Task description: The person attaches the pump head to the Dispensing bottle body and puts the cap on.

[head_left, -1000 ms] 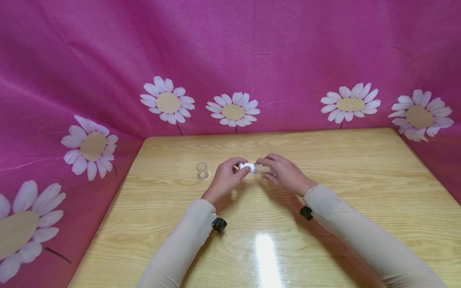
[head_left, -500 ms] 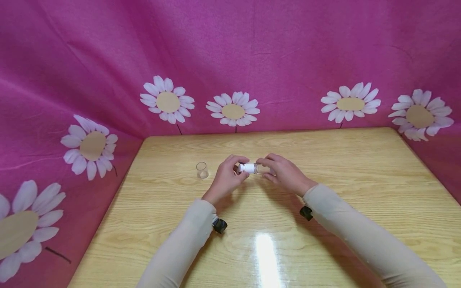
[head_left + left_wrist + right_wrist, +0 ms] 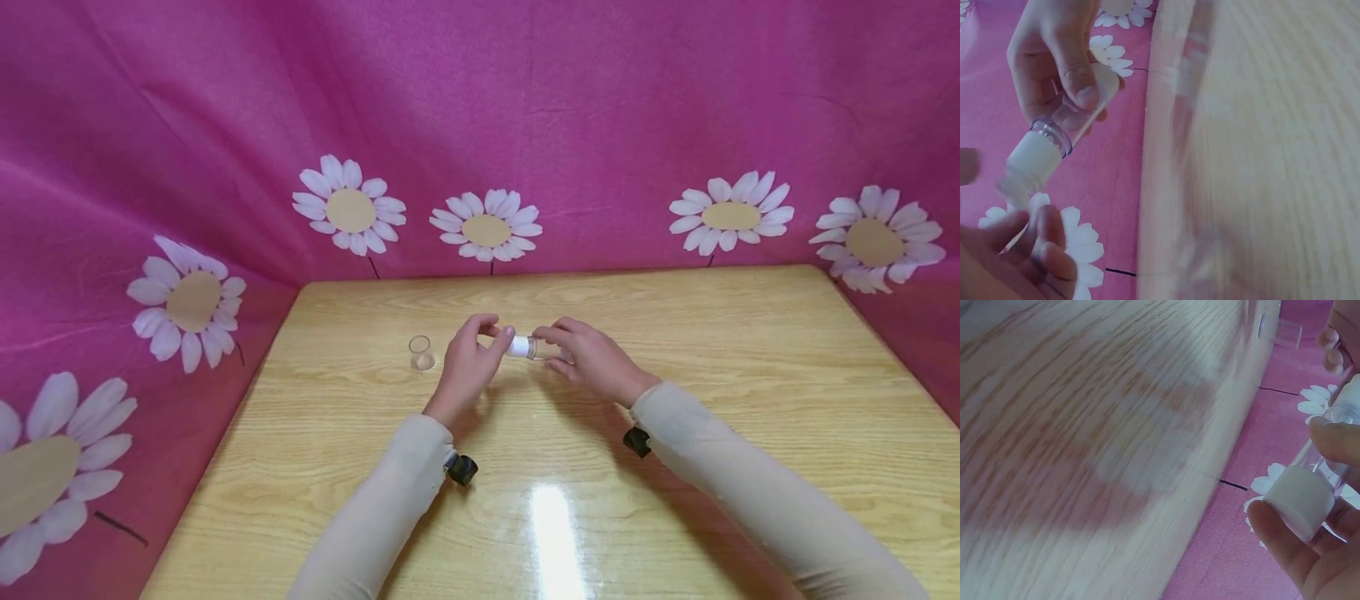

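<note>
My right hand (image 3: 600,358) holds a small clear bottle (image 3: 521,347) on its side above the table, thumb and fingers round its clear body. In the right wrist view the bottle's white base (image 3: 1300,500) rests against the fingers. A white collar with a translucent tip (image 3: 1032,159) points toward my left hand (image 3: 472,362). That hand's thumb and fingers are spread around the tip, and in the left wrist view a gap shows between the fingers (image 3: 1054,250) and it. On the table to the left stands a clear cup-shaped cap (image 3: 422,354).
The wooden table (image 3: 360,500) has its far edge along a pink curtain (image 3: 600,108) printed with white daisies. Another drape side hangs along the table's left edge. Light glares off the tabletop near the front.
My left hand has loosened from the bottle's white end, its fingers spreading and shifting slightly up. My right hand and the bottle have hardly moved; the clear cap stands where it was.
</note>
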Demonstrator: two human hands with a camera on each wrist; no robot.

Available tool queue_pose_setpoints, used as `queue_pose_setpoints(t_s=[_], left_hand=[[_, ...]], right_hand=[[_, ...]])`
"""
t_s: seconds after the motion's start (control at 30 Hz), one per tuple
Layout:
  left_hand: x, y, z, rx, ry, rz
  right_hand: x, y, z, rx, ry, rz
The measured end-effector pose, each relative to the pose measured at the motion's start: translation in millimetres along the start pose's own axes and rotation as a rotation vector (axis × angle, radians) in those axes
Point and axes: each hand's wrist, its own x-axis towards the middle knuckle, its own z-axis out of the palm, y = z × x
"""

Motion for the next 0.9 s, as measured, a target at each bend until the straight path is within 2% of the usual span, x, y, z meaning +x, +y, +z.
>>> queue_pose_setpoints(t_s=[0.2,0.47,0.9], left_hand=[[2.4,-2.7,1.3,0.038,-0.033,-0.049],[3.3,-0.8,-0.2,0.091,-0.041,-0.004],[3.5,0.6,-0.9,0.071,-0.07,-0.028]], right_hand=[[0.3,-0.4,-1.0,-0.008,-0.012,-0.004],[-0.6,0.4,-0.3,-0.025,0.022,-0.048],[0.4,-1.7,-0.8,-0.014,0.014,-0.019]])
